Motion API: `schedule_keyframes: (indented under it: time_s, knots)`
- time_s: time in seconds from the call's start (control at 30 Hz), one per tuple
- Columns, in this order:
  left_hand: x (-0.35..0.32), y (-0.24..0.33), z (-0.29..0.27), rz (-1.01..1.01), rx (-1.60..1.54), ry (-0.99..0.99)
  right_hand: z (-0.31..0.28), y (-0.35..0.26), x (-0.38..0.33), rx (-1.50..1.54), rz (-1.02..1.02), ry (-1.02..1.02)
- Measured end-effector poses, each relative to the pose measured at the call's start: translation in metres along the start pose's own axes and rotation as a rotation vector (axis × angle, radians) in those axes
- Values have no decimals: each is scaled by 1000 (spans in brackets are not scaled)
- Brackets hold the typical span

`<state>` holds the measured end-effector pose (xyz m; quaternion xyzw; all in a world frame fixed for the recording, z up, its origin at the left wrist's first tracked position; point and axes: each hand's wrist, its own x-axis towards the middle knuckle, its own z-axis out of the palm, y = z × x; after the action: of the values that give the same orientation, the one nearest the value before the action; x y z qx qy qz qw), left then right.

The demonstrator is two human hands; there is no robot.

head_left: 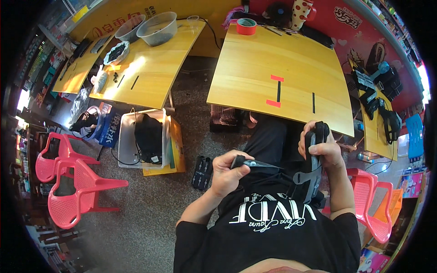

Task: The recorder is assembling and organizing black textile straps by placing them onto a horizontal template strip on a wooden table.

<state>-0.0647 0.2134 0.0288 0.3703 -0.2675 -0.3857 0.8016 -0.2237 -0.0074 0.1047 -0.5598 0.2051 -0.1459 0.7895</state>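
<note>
A long, black, round-ended object with a grey lower part [311,152] sits over my lap, gripped in my right hand [326,148]; my left hand [225,175] clasps a black-handled, pointed silvery tool [265,164], near a yellow wood-topped table [250,59].

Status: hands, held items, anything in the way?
Left hand grips pointed tool, tip rightward. Right hand grips long black item. Yellow table just beyond right hand.

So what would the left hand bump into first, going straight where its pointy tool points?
Probably the black thing that the right hand holds, though depth is hard to tell.
</note>
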Motion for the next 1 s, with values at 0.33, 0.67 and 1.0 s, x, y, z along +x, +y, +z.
schedule_keyframes:
  time_s: [0.33,0.67,1.0]
  knots:
    - [6,80,-126,500,-312,575,-46,2,-22,43,-8,254]
    - [-24,90,-99,205,241,550,43,9,49,142,-365,104]
    - [-57,11,-179,-87,300,828,142,169,184,-384,-151,-245]
